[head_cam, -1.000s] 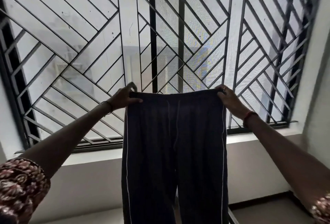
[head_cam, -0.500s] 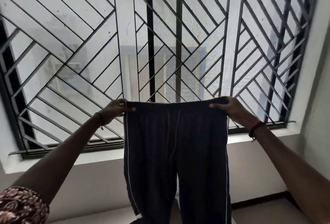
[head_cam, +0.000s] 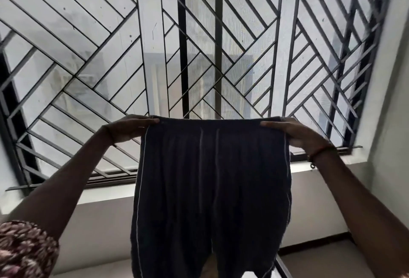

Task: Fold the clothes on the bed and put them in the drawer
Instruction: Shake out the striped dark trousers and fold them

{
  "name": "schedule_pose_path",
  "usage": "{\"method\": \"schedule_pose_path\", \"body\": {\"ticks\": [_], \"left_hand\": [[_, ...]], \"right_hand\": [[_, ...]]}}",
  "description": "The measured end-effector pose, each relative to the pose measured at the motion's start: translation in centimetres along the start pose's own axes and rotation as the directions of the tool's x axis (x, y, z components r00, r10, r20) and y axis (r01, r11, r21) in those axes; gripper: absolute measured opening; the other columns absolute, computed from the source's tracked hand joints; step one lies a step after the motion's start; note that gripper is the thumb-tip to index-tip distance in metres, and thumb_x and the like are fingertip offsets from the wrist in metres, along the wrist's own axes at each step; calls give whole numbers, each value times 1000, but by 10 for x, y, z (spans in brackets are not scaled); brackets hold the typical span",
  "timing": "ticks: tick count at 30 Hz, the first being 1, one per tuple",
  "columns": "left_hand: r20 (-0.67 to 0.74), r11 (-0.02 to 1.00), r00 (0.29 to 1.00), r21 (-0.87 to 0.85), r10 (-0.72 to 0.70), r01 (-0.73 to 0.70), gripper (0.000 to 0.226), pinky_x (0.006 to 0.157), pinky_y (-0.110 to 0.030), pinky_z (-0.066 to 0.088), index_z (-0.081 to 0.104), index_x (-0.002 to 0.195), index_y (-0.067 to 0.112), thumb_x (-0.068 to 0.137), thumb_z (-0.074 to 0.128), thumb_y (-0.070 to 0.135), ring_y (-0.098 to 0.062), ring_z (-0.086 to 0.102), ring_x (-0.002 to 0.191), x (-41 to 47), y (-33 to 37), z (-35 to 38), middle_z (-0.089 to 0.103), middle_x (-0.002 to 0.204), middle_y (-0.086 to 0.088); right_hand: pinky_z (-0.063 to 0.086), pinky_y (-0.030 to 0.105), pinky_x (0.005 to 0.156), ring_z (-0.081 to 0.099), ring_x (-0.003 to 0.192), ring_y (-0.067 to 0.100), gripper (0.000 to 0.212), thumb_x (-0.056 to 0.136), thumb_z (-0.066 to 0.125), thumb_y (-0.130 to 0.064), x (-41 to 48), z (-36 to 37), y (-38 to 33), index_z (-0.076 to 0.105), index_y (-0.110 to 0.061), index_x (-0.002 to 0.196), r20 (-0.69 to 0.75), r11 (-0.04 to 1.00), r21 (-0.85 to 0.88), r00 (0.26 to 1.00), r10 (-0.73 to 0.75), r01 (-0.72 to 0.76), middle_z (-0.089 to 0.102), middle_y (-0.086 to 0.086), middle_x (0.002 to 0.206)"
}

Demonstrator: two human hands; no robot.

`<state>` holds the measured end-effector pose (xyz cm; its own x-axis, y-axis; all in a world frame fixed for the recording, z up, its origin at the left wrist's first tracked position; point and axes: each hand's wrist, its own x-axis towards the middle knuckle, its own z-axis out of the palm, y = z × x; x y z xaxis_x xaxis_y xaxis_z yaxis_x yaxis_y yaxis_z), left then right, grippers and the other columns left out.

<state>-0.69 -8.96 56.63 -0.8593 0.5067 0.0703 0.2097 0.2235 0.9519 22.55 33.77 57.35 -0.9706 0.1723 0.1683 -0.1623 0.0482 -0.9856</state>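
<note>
A pair of dark trousers (head_cam: 210,189) with white side piping and a white drawstring hangs spread out in front of me. My left hand (head_cam: 128,128) grips the left end of the waistband. My right hand (head_cam: 294,132) grips the right end. Both arms are stretched forward and the waistband is pulled taut between them. The two legs hang straight down and run out of the frame at the bottom. No bed or drawer is in view.
Behind the trousers is a large window with a black metal grille (head_cam: 221,45) of diagonal bars. A pale sill (head_cam: 106,195) runs below it and a wall (head_cam: 389,122) closes the right side. A dark edge (head_cam: 283,266) shows at bottom right.
Both hands have come down slightly with the waistband, and the thumbs now lie flat along its top edge. The trousers hang lower against the window.
</note>
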Motion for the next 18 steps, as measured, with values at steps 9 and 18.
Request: {"method": "schedule_pose_path", "body": {"ticks": [9, 18], "left_hand": [[-125, 979, 992, -203, -7, -19, 10, 59, -19, 57, 62, 92, -2, 85, 65, 3, -9, 69, 61, -35, 33, 112, 65, 90, -13], [-86, 971, 991, -204, 107, -123, 24, 59, -21, 53, 54, 103, 3, 84, 67, 6, -11, 63, 68, -44, 47, 208, 62, 85, -8]], "right_hand": [[55, 24, 45, 62, 42, 12, 12, 79, 66, 9, 24, 67, 35, 57, 3, 74, -289, 999, 37, 956, 48, -39, 61, 15, 68], [56, 35, 71, 67, 70, 21, 5, 77, 76, -13, 27, 138, 55, 73, -9, 76, -302, 967, -222, 934, -189, 124, 70, 11, 75]]}}
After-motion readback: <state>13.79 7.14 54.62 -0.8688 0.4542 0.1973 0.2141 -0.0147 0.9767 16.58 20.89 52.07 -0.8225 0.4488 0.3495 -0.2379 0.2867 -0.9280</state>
